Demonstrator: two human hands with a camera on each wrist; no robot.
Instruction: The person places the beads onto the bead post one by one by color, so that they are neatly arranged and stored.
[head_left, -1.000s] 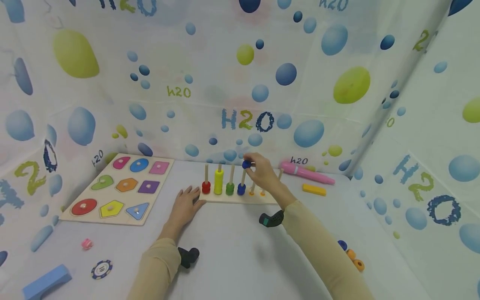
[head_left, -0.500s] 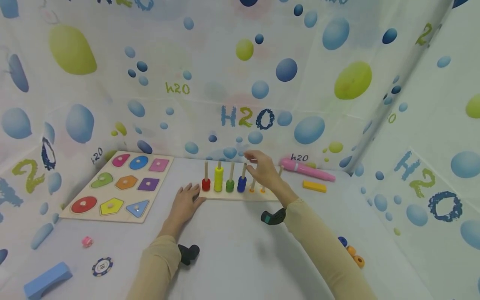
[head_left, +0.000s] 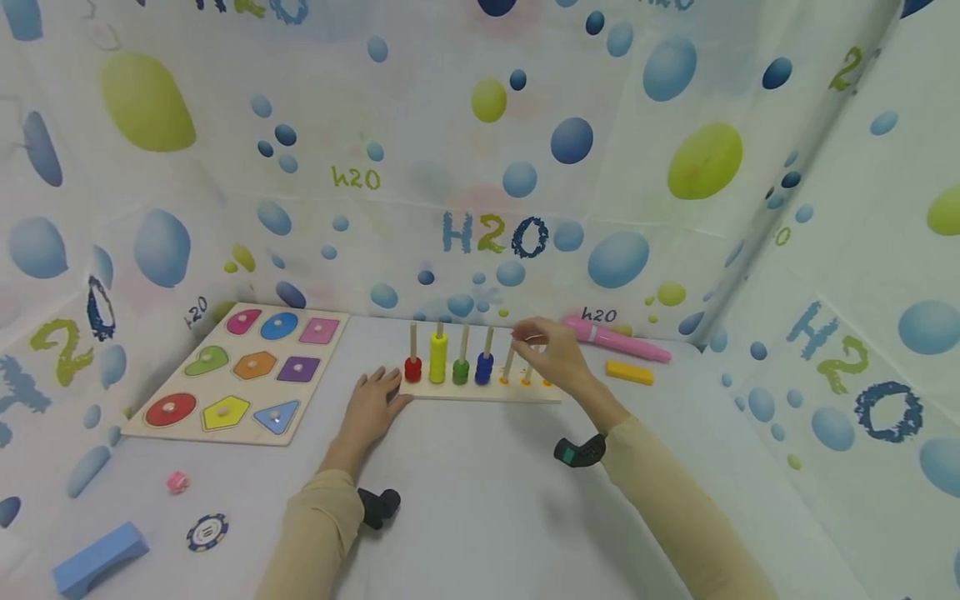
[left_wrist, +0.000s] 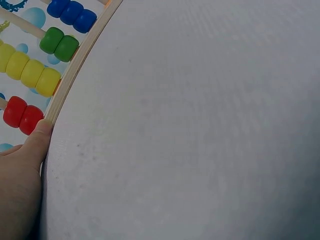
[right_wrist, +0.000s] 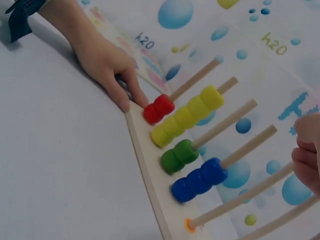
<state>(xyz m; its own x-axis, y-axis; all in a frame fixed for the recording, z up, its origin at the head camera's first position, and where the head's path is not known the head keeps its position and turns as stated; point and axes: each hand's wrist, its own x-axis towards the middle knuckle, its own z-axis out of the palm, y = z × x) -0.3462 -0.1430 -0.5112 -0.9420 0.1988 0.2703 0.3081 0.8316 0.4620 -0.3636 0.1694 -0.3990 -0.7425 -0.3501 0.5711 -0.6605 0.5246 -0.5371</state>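
Observation:
A wooden counting board (head_left: pixel 480 392) with upright pegs stands at the back of the table. Its first pegs carry two red beads (right_wrist: pixel 159 109), several yellow beads (right_wrist: pixel 187 116), two green beads (right_wrist: pixel 179 156) and three blue beads (right_wrist: pixel 199 180). My left hand (head_left: pixel 370 408) rests at the board's left end, fingers extended, thumb touching the front corner. My right hand (head_left: pixel 553 354) is over the right half, fingers loosely bent, no bead visible in them. Its fingertips overlap the top of the fifth peg (right_wrist: pixel 240 197), which is bare. The pegs farther right are partly hidden behind this hand.
Left of the board lies a shape puzzle (head_left: pixel 251 367). Nearer are a pink die (head_left: pixel 177 482), a poker chip (head_left: pixel 207 532) and a blue block (head_left: pixel 101 559). A pink pen-like tool (head_left: pixel 626 343) and a yellow block (head_left: pixel 629 372) lie at the back right.
The blue bead pinched in my right hand was let go onto the blue peg. That hand has since moved right and slightly down. My left hand has stayed in place.

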